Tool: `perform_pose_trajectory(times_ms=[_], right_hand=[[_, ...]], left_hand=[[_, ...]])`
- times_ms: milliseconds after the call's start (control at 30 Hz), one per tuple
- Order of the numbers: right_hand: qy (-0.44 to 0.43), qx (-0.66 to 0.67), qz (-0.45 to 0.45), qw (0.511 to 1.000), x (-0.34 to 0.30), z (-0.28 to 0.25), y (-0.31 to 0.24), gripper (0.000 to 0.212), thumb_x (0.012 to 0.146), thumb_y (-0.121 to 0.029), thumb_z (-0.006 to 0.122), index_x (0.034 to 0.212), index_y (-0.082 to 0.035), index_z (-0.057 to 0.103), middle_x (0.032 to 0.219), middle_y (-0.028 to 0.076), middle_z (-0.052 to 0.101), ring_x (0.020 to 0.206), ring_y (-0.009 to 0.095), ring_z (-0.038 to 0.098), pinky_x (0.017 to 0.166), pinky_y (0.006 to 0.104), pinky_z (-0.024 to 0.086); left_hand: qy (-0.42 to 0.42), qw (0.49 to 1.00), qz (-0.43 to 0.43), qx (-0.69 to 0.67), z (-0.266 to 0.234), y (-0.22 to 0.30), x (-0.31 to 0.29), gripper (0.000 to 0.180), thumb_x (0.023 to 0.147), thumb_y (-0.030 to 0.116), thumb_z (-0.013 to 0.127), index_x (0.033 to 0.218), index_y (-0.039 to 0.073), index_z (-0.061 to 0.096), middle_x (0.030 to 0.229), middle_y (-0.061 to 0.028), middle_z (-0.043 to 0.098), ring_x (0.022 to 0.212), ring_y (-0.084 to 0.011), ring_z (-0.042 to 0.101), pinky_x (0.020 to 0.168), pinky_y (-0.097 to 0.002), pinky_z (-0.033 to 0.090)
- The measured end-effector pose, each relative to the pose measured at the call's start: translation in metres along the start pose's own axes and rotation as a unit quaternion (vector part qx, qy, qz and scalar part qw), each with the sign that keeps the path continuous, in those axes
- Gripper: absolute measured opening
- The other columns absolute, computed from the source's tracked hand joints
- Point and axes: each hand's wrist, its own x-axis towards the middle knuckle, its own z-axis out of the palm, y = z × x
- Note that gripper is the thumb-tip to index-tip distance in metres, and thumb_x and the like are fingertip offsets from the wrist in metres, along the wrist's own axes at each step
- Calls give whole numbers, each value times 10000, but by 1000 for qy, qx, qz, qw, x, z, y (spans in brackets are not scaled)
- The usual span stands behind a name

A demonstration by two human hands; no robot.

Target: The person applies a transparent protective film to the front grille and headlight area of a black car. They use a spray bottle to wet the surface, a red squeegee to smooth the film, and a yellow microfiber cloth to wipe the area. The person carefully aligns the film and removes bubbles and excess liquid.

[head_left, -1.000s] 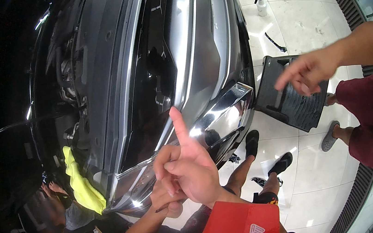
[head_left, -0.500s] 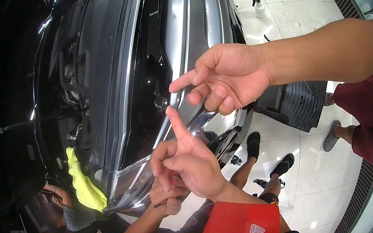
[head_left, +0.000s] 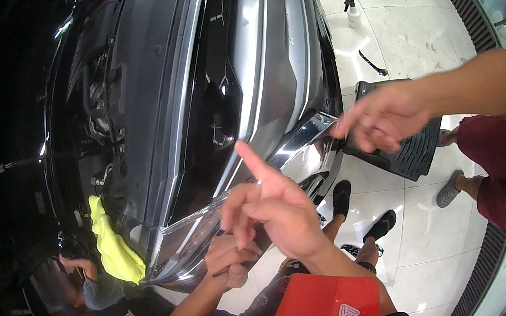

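Observation:
My right hand [head_left: 282, 214] is raised over the front edge of a dark car [head_left: 208, 100]. Its index finger is stretched out, while the other fingers curl with the thumb across them; nothing shows in it. Just below and to the left, my left hand [head_left: 234, 258] is closed near the bumper corner. A thin dark tip sticks out of that fist; its kind cannot be told. A co-worker's hand [head_left: 381, 120] reaches in from the right, blurred, apart from my hands. A red flat box-like thing [head_left: 322, 307] covers part of my right forearm.
A yellow-green cloth [head_left: 112, 241] drapes over the car's front corner, beside the exposed engine bay [head_left: 98, 107]. On the tiled floor are a black ribbed mat [head_left: 401, 158], a spray bottle [head_left: 353, 14] and a curved black strip [head_left: 372, 62]. The co-worker in maroon shorts [head_left: 487, 161] stands at right.
The co-worker's hand has drawn back to the right, away from my raised finger. My right hand has shifted slightly right, still pointing. My left hand has hardly moved.

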Motion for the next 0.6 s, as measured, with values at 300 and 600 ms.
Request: perform_pose_trajectory(times_ms=[300, 600], right_hand=[[198, -225, 126, 946, -142, -75, 0, 670, 968, -51, 545, 1614, -5, 375, 1004, 129, 706, 746, 156, 669, 665, 266, 536], [225, -373, 170, 884, -261, -59, 31, 504, 1016, -82, 593, 1516, -58, 527, 1075, 72, 722, 914, 133, 675, 754, 262, 514]], left_hand=[[16, 999, -3, -35, 1, -3, 2, 430, 1067, 248, 470, 743, 23, 641, 724, -126, 685, 599, -269, 685, 560, -347, 543], [46, 989, -132, 47, 3, 16, -10, 376, 1037, 173, 479, 728, 1, 608, 727, -115, 635, 646, -252, 631, 657, -372, 514]])
